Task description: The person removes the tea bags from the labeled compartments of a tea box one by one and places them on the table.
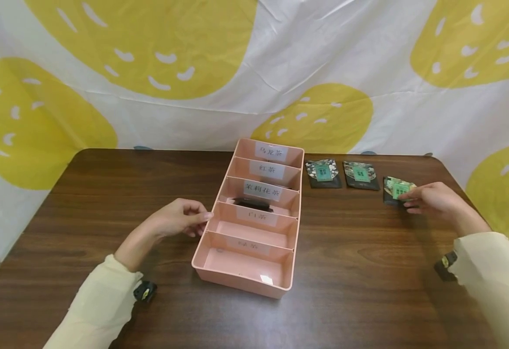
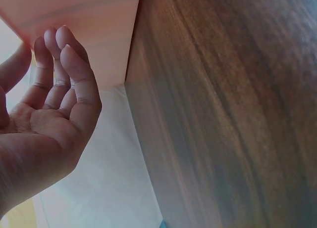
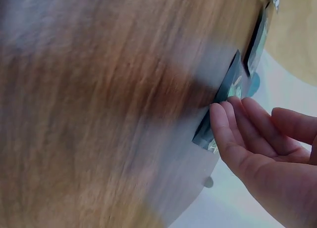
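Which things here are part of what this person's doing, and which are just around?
Part of the job:
pink five-compartment tea box, left hand at its rim
three green-labelled sachets, right hand at the rightmost
dark item in the middle compartment

Just around:
wood-grain table
yellow-patterned cloth
black wrist cameras

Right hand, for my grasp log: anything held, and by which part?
Nothing appears gripped: the right hand is at the flat, green-labelled black packet, thumb apart.

Soft light across the head view, white glint flaring in the pink tray (image 1: 242, 262), lower centre; right wrist view's dimmer, desk (image 3: 99, 114) grain seemingly smeared.
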Motion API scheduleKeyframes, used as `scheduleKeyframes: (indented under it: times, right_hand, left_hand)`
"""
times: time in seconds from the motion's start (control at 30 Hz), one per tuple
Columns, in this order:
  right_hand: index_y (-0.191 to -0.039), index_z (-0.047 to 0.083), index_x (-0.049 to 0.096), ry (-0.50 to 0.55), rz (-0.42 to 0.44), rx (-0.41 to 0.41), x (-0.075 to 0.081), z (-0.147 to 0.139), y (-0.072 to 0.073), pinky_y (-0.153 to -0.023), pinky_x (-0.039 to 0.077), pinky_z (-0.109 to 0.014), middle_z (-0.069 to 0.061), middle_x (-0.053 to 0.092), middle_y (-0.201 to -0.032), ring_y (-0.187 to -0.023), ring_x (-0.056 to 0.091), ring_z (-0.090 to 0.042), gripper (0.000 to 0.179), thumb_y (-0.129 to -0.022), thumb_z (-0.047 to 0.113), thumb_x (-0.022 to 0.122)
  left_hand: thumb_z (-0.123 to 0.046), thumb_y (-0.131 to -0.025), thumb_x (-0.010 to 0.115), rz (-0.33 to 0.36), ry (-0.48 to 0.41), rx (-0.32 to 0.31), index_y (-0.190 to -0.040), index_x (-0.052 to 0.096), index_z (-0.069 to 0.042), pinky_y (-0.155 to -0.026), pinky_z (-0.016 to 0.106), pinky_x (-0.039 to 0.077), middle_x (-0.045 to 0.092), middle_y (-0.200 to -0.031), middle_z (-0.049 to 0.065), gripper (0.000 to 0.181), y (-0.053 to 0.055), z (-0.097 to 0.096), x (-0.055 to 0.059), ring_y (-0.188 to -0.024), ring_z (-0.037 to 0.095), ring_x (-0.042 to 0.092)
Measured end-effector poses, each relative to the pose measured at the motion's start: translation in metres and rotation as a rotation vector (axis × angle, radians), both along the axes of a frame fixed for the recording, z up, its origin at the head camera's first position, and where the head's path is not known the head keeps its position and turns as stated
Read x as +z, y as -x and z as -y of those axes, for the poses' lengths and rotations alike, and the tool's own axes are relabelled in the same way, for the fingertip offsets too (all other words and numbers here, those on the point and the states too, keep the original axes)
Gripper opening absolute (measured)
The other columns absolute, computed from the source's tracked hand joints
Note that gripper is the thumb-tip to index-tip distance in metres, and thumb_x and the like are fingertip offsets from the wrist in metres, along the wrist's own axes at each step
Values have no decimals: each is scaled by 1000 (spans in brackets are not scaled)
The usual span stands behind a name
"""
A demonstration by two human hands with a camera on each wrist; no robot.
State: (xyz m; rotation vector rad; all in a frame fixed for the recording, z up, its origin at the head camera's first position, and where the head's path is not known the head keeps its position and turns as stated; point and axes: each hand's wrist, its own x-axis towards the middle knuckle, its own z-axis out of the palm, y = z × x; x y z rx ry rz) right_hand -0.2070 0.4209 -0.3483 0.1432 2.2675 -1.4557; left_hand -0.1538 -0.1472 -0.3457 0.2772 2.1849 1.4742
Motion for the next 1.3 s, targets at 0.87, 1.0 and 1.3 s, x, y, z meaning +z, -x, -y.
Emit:
scheduleKeyframes:
  times: [0.87, 1.0, 1.3]
  right_hand:
    - [-127, -21, 32, -146, -30, -31, 6, 0, 29, -83, 48, -33, 3, 56, -96, -83, 53, -2, 40, -96, 5, 34]
    - [-113, -5, 57, -29, -20, -76, -21, -36, 49, -77, 51, -32, 5, 60, -91, -81, 57, -5, 29, -96, 4, 35]
    - [-113, -11, 54, -3, -42, -45, 5, -18, 35, -74, 52, -31, 9, 63, -86, -80, 60, -7, 28, -96, 7, 42]
  left_hand:
    - [-13, -92, 55, 0, 14, -14, -88, 58, 6, -61, 33, 50, 59, -69, 4, 20, 1, 1, 2, -66, 16, 58]
    - [-12, -92, 55, -2, 20, -18, -90, 58, 9, -61, 33, 51, 60, -69, 4, 22, 2, 0, 2, -66, 16, 59]
    - [-14, -92, 55, -2, 30, -11, -87, 59, 5, -61, 33, 50, 60, -69, 4, 19, 2, 1, 2, -66, 15, 58]
